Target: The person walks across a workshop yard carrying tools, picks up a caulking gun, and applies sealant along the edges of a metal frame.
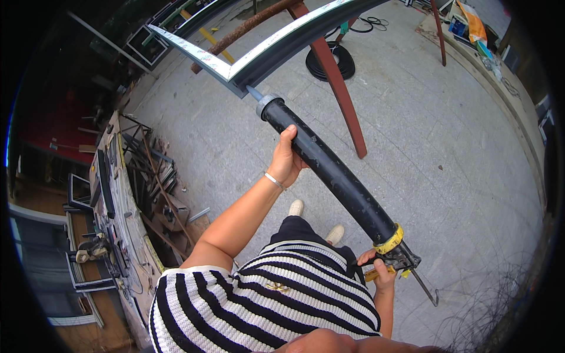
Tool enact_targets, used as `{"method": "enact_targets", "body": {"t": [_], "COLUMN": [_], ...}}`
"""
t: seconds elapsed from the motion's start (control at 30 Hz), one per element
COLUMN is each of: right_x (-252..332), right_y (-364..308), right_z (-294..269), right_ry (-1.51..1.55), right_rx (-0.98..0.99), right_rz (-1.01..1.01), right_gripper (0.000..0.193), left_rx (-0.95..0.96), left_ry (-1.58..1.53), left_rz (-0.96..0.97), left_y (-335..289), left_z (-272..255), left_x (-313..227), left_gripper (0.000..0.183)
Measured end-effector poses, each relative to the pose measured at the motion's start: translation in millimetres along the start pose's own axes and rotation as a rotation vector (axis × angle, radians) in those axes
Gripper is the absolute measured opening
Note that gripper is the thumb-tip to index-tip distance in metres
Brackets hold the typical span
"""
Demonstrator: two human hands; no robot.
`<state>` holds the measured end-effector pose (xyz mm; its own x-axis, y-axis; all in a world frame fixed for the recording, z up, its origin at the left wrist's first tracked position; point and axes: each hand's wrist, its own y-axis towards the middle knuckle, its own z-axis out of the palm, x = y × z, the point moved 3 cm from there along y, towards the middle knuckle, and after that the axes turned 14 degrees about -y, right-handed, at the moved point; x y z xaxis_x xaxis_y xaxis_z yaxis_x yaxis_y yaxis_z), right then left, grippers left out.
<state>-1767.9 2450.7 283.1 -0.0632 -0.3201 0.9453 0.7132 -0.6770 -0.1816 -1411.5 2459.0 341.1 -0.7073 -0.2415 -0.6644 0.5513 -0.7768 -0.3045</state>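
A long black caulking gun (332, 170) slants across the view, its grey nozzle at the upper left and its handle at the lower right. My left hand (286, 159) is wrapped round the front part of the barrel, thumb on top. Down at the yellow-banded rear end, my right hand (379, 272) grips the handle; a metal rod sticks out behind it. The nozzle tip meets or nearly meets the corner of a dark frame (276, 53) with a white, printed film on top; I cannot tell if they touch.
A rusty pipe (253, 26) and a red-brown metal leg (338, 88) prop the frame. Behind the leg lies a coil of black hose (331, 62). At left stands a cluttered workbench (126, 206), with scrap pieces (165, 170) beside it. An orange bag (472, 23) lies far right.
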Motion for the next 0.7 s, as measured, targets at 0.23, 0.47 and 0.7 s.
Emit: {"method": "enact_targets", "body": {"t": [0.23, 0.47, 0.7], "right_x": [-2.1, 17.7, 33.4], "right_y": [0.6, 5.8, 11.6], "right_z": [-9.3, -14.4, -15.5], "right_ry": [-0.174, -0.844, -0.845], "right_rx": [0.006, -0.107, -0.069], "right_rz": [-0.054, -0.666, -0.744], "right_gripper": [0.028, 0.018, 0.02], "left_rx": [-0.038, 0.009, -0.051], "left_ry": [0.034, -0.119, -0.139], "left_rz": [0.04, 0.005, 0.048], "left_y": [6.6, -9.1, -10.9], "left_z": [0.0, -0.2, 8.0], "left_x": [4.6, 0.9, -0.3], "left_gripper": [0.066, 0.081, 0.081]}}
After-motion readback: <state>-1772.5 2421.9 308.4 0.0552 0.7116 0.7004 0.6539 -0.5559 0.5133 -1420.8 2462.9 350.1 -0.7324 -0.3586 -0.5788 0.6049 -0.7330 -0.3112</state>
